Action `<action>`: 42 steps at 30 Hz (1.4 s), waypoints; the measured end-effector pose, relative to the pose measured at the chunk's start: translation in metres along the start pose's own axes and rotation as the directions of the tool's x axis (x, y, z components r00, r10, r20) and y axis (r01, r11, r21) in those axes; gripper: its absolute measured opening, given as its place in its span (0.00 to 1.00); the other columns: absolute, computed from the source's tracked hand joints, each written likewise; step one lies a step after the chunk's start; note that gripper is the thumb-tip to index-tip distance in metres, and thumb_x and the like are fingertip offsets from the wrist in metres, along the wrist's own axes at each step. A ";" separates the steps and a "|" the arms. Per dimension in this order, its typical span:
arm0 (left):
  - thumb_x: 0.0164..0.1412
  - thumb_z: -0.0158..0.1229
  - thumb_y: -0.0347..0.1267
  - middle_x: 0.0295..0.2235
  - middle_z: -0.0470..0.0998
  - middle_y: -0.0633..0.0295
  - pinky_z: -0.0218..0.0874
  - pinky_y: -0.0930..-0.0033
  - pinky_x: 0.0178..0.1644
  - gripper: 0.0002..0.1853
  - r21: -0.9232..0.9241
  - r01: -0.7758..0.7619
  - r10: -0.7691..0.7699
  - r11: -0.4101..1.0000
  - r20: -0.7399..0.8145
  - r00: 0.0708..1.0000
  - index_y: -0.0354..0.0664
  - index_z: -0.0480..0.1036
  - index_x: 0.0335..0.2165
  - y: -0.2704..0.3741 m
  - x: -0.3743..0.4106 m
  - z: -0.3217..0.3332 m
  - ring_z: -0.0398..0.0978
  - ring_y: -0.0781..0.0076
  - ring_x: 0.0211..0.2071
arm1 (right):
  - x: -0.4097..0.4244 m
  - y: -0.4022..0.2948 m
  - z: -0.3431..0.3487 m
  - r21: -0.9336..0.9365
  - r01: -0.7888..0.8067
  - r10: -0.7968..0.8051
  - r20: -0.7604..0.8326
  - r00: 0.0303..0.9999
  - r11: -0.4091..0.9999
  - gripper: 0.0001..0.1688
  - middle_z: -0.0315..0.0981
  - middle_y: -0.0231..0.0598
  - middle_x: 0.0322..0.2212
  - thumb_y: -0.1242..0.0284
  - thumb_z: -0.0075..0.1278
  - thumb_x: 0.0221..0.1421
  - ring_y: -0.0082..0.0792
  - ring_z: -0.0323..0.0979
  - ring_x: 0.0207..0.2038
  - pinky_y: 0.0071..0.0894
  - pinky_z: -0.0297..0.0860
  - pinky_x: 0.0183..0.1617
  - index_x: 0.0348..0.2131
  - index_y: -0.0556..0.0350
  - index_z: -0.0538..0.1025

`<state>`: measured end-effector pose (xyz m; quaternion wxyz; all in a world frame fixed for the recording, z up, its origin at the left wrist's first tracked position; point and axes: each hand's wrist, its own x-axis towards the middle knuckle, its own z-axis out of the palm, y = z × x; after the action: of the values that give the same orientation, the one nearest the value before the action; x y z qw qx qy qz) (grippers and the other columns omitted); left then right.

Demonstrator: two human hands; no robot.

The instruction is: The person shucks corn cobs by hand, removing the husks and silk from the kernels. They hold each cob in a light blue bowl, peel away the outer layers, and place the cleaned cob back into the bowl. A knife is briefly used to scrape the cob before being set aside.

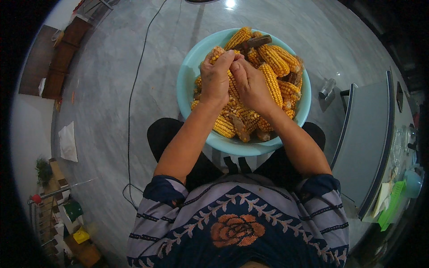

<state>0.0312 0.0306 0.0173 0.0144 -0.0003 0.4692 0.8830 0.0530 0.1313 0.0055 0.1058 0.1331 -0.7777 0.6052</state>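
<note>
A large light-blue plastic basin point(187, 80) stands on the floor in front of my knees. Dried yellow corn cobs point(270, 83) fill it, with loose kernels point(231, 109) among them. My left hand point(216, 78) is closed around an ear of corn point(216, 53) whose end shows past the fingers. Against it, over the left half of the basin, my right hand point(251, 82) presses with its thumb; its fingertips are partly hidden. A dark wooden piece point(256, 42) lies across the cobs at the far side.
A black cable point(135, 77) runs along the floor at left. Right of the basin lie a clear glass or jar point(327, 88) and a grey-topped table point(365, 134) holding a green plastic basket point(392, 204). Wooden furniture point(63, 57) and a white sheet point(68, 142) are at left.
</note>
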 end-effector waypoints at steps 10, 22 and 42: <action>0.55 0.51 0.29 0.27 0.76 0.55 0.67 0.71 0.35 0.07 -0.099 0.103 -0.108 0.990 -0.043 0.993 0.35 0.68 0.30 0.005 0.005 -0.002 0.74 0.71 0.28 | 0.001 0.007 0.001 0.231 -0.105 0.104 0.020 0.994 0.967 0.20 0.73 0.47 0.32 0.63 0.38 0.62 0.38 0.71 0.36 0.32 0.64 0.41 0.39 0.64 0.72; 0.55 0.52 0.34 0.26 0.74 0.54 0.67 0.65 0.36 0.10 -0.075 0.077 -0.082 0.994 -0.069 0.994 0.38 0.65 0.30 0.007 0.011 -0.015 0.74 0.66 0.29 | -0.002 0.005 0.005 0.174 -0.147 0.120 0.155 0.981 0.974 0.23 0.72 0.49 0.39 0.63 0.38 0.61 0.36 0.70 0.44 0.30 0.63 0.49 0.48 0.64 0.67; 0.54 0.53 0.34 0.25 0.70 0.57 0.66 0.63 0.39 0.11 -0.114 0.051 -0.066 0.992 -0.135 0.989 0.39 0.63 0.28 0.023 0.020 -0.023 0.72 0.61 0.30 | -0.005 0.000 0.001 0.042 -0.176 0.162 0.224 0.961 0.984 0.22 0.72 0.46 0.30 0.61 0.39 0.61 0.32 0.70 0.33 0.31 0.65 0.38 0.40 0.64 0.69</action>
<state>0.0101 -0.0013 0.0233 0.0077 -0.0762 0.4195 0.9045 0.0580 0.1309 0.0033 -0.0370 0.1354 -0.7743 0.6170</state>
